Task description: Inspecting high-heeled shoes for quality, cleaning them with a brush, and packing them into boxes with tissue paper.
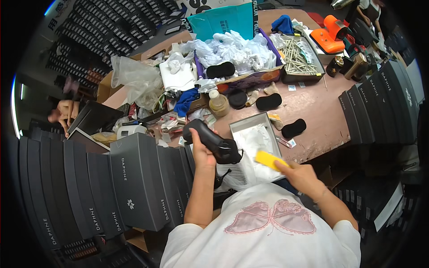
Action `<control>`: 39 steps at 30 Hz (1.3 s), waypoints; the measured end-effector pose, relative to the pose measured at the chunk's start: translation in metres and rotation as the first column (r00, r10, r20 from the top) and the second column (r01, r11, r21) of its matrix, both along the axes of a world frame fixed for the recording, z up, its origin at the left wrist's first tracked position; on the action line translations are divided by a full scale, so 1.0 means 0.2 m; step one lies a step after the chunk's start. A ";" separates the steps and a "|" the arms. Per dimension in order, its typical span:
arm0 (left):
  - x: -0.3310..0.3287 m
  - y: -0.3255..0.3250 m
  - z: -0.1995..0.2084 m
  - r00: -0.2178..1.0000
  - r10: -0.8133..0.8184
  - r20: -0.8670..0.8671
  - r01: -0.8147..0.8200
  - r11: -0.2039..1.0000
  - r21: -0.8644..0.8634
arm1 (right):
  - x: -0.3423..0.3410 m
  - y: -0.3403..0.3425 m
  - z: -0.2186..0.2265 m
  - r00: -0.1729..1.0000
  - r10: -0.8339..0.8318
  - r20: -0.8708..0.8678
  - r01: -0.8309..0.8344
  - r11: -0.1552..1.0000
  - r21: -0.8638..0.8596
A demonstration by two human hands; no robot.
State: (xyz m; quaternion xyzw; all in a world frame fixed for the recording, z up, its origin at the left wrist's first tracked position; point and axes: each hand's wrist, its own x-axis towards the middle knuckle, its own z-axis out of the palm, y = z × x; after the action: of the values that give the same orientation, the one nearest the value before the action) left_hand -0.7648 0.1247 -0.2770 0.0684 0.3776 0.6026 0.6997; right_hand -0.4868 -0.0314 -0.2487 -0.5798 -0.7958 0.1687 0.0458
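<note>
My left hand (201,149) grips a black shoe (213,142), held sole side up over the near edge of the table. My right hand (298,173) holds a flat yellow sponge-like pad (268,159) just to the right of the shoe. Under both hands stands an open grey shoebox (250,123) lined with white tissue paper (255,139). A clear plastic bag hangs below the shoe near my chest.
Stacks of dark grey shoeboxes (134,178) stand at my left and at the right (380,107). On the brown table (313,107) lie black insoles (294,127), a small bottle (218,102), crumpled white paper (232,49), a tray of sticks (298,56) and an orange tool (330,35). Another person (65,114) is at far left.
</note>
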 end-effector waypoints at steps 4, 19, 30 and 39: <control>0.11 -0.02 -0.04 0.997 -0.029 0.075 0.033 0.998 -0.056 | -0.19 0.10 0.14 0.819 -0.034 -0.573 0.163 0.971 0.176; 0.52 -0.14 0.19 0.947 -0.321 -0.020 0.246 0.683 0.688 | -0.02 0.22 -0.11 -0.252 -0.944 -0.210 -0.716 0.329 -0.616; 0.78 -0.62 0.00 0.948 -0.121 0.293 0.093 0.990 0.109 | 0.04 0.27 -0.08 -0.392 -0.781 -0.486 -0.262 0.601 -0.755; 0.49 -0.53 -0.18 0.915 -0.129 0.382 0.188 0.974 -0.122 | 0.11 0.31 -0.13 0.213 -0.646 -0.733 -0.069 0.738 -0.671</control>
State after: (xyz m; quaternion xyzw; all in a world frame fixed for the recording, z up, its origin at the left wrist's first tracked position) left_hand -0.6662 0.0194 -0.3136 -0.0716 0.2776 0.5142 0.8083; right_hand -0.4640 0.0300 -0.2751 -0.4897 -0.3771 0.6962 0.3651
